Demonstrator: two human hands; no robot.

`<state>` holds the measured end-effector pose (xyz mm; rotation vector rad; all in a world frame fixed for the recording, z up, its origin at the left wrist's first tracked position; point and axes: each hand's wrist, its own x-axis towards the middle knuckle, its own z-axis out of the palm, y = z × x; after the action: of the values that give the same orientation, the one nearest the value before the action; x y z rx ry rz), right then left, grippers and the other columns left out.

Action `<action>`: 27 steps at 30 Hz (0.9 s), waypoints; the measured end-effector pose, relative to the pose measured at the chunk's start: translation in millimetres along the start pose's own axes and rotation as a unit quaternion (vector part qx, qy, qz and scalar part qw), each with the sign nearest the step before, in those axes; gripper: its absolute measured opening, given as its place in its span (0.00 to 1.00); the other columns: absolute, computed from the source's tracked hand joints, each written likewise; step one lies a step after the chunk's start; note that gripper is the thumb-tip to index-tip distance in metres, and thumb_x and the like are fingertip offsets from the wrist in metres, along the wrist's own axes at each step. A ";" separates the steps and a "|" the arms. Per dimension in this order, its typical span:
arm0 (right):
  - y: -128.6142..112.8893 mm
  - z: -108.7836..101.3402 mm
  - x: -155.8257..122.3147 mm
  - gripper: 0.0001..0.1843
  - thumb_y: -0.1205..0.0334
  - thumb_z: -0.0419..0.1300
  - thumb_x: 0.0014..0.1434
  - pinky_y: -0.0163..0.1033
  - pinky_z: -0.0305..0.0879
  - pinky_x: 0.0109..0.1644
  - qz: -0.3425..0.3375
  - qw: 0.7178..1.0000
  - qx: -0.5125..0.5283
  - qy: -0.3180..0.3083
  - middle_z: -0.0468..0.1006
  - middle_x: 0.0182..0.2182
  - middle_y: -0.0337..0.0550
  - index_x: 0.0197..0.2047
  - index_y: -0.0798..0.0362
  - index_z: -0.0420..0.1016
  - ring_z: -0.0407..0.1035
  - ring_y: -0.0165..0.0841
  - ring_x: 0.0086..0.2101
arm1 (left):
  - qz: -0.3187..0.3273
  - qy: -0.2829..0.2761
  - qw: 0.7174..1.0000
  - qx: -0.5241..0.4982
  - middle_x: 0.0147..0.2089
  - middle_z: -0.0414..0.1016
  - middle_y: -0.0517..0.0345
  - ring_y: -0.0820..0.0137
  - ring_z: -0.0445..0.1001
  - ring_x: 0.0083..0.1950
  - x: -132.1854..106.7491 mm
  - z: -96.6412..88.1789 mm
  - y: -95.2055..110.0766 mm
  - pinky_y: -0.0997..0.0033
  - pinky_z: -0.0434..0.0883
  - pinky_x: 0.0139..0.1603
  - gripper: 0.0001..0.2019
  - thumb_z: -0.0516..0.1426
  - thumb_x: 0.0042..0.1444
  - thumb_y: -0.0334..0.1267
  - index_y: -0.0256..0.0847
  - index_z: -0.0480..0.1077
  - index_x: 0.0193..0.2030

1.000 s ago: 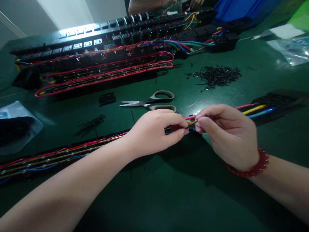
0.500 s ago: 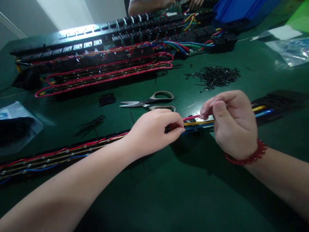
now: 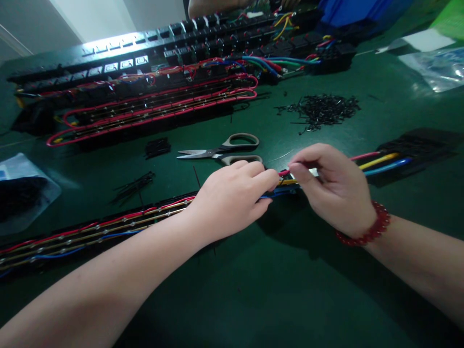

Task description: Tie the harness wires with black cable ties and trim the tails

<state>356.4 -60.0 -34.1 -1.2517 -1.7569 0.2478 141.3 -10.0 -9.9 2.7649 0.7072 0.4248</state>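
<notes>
A long black strip (image 3: 132, 224) with brass bars and red and blue wires runs from the lower left beneath my hands. My left hand (image 3: 241, 193) is closed around the strip's wire bundle, thumb below and fingers above. Just to its right, my right hand (image 3: 328, 186) pinches thumb and forefinger together at the red wire (image 3: 283, 172), apparently on a thin black cable tie mostly hidden by the fingertips. Beyond that hand, a yellow wire (image 3: 380, 160) and a blue wire (image 3: 389, 167) lead into a black end piece (image 3: 416, 147).
Scissors (image 3: 217, 151) lie behind my left hand. Black tie clippings (image 3: 326, 111) are heaped farther back, and loose cable ties (image 3: 136, 186) rest at left near a plastic bag (image 3: 27, 193). Wired black strips (image 3: 163, 96) span the back, where another person's arm (image 3: 213, 7) shows.
My right hand has moved left and turned, bringing its pinched fingertips down closer to my left hand. The left hand's fingers have shifted slightly over the wires. The view has moved a little.
</notes>
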 end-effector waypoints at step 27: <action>1.0 -0.9 1.4 0.05 0.67 0.61 0.69 0.52 0.76 0.44 -0.125 0.982 -0.115 -0.087 0.82 0.42 0.47 0.43 0.46 0.76 0.78 0.44 0.43 | 0.187 0.053 0.955 0.226 0.39 0.73 0.57 0.63 0.74 0.42 -8.4 11.7 5.6 0.62 0.62 0.39 0.09 0.56 0.70 0.29 0.44 0.76 0.39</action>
<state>357.7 -58.6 -33.5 -1.1808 -2.1207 0.0082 140.7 -21.0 -20.8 3.3480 0.3235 0.5457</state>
